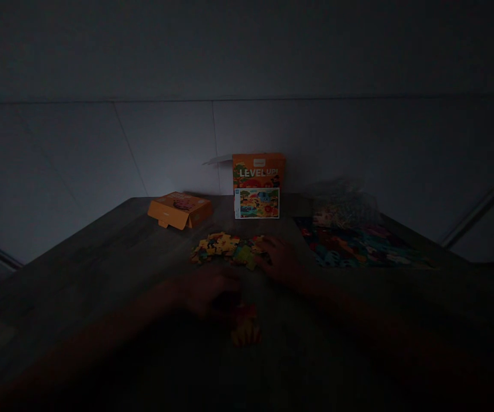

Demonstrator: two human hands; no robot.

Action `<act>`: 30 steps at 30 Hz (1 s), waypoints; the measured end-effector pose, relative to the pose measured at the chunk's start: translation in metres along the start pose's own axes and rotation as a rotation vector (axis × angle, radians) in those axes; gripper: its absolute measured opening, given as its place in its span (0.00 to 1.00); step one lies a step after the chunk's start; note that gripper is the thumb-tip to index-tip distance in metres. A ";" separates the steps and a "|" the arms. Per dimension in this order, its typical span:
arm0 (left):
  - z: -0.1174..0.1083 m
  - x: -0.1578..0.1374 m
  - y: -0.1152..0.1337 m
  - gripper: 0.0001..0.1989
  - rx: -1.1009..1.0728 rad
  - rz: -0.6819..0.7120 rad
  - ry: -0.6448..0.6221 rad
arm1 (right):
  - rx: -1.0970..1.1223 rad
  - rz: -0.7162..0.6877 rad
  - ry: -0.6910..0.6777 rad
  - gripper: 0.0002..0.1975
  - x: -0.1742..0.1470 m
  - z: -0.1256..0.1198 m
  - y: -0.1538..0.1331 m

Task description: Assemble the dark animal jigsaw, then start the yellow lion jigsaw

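The picture is very dark. On the table lies a loose pile of jigsaw puzzle pieces (221,244), mostly yellow and green on top. My right hand (279,260) rests at the pile's right edge, with its fingers apart and touching pieces there. Closer to me, a small group of red and yellow puzzle pieces (245,333) lies on the table. My left hand (210,289) is just above and left of this group, its fingers curled downward. Whatever is under those fingers is lost in shadow.
An orange "LEVEL UP!" box (259,171) stands at the back, with a small picture card (257,203) before it. To its left lies an opened orange box (180,209). On the right, a clear plastic bag (345,206) lies on a colourful printed sheet (362,246). A pale wall (165,143) rises behind.
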State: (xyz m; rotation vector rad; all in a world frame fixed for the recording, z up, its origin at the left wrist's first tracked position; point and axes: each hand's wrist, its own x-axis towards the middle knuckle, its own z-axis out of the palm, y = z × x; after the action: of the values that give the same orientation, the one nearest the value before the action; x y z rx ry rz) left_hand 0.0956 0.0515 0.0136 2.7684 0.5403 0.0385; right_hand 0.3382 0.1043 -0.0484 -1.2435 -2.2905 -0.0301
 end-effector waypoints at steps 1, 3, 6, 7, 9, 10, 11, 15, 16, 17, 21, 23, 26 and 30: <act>0.000 0.001 0.001 0.14 -0.010 -0.013 0.009 | 0.000 -0.003 0.001 0.23 0.000 0.000 0.001; 0.002 0.002 0.002 0.14 -0.003 -0.031 0.052 | -0.014 -0.004 0.009 0.22 0.000 0.000 0.000; 0.009 0.006 0.003 0.15 0.011 -0.024 0.130 | -0.026 -0.002 0.020 0.20 0.001 -0.002 -0.003; 0.012 0.007 0.004 0.14 0.011 -0.022 0.146 | -0.024 -0.004 0.022 0.20 0.001 -0.002 -0.004; 0.017 0.009 0.006 0.12 0.014 0.000 0.159 | -0.012 -0.003 0.020 0.20 0.001 -0.004 -0.005; 0.020 0.010 0.007 0.11 0.018 0.023 0.161 | -0.003 0.000 0.022 0.20 0.002 -0.005 -0.005; 0.022 0.011 0.007 0.11 0.026 0.046 0.166 | 0.006 -0.002 0.025 0.21 0.002 -0.005 -0.005; 0.027 0.011 -0.002 0.12 0.145 -0.120 0.350 | 0.063 -0.042 0.042 0.20 0.001 -0.007 -0.006; 0.028 0.011 -0.008 0.13 0.201 -0.261 0.432 | 0.072 -0.053 0.044 0.20 0.001 -0.008 -0.007; 0.030 0.010 -0.015 0.16 0.252 -0.423 0.499 | 0.071 -0.053 0.042 0.19 0.001 -0.009 -0.007; 0.034 0.005 -0.042 0.32 0.284 -0.838 0.546 | -0.003 0.033 0.009 0.19 0.000 -0.009 -0.009; 0.034 0.002 -0.049 0.34 0.249 -0.835 0.523 | -0.021 0.053 -0.009 0.20 0.000 -0.008 -0.008; 0.033 0.000 -0.051 0.30 0.221 -0.772 0.522 | -0.022 0.049 -0.019 0.19 0.001 -0.006 -0.007; 0.032 0.000 -0.049 0.24 0.181 -0.716 0.555 | -0.025 0.043 -0.011 0.17 0.002 -0.008 -0.008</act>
State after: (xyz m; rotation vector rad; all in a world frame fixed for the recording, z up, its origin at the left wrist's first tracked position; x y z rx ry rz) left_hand 0.0804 0.0852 -0.0322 2.5319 1.7075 0.6231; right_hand 0.3348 0.0992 -0.0393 -1.3083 -2.2784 -0.0372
